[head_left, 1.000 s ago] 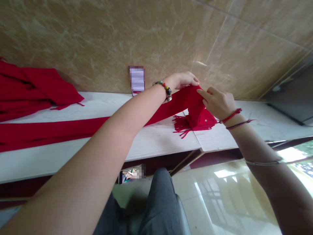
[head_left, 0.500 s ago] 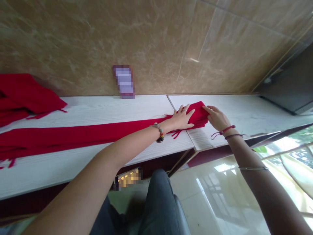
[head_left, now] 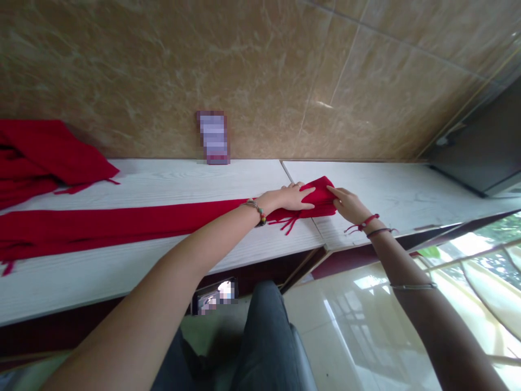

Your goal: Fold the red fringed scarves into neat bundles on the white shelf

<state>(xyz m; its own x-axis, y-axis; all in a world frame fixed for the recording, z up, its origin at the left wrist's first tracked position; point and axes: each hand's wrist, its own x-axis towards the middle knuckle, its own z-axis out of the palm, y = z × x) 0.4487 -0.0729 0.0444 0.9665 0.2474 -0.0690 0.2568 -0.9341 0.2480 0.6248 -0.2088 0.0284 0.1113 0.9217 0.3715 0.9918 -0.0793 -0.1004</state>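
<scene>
A long red scarf (head_left: 134,225) with fringed ends lies along the white counter, its right end folded into a short layered stack. My left hand (head_left: 290,197) presses on top of the stack, thumb and index finger stretched apart, while the other fingers reach over the far edge. At the stack's right end, my right hand (head_left: 350,205) grips the fold, with the index finger laid on the top layer. Loose fringe hangs from the near side, just below my left hand. The layers beneath my palm are hidden.
Another red cloth (head_left: 36,157) lies heaped at the far left. A blurred-out phone-like item (head_left: 215,138) leans against the tiled wall (head_left: 260,70). A dark box-like object (head_left: 480,141) stands at the right end of the counter (head_left: 240,179). Below the front edge is another blurred screen (head_left: 215,296).
Both hands have shifted slightly left along with the folded end. My left hand's fingers have drawn closer together, and the stack's right edge looks more even.
</scene>
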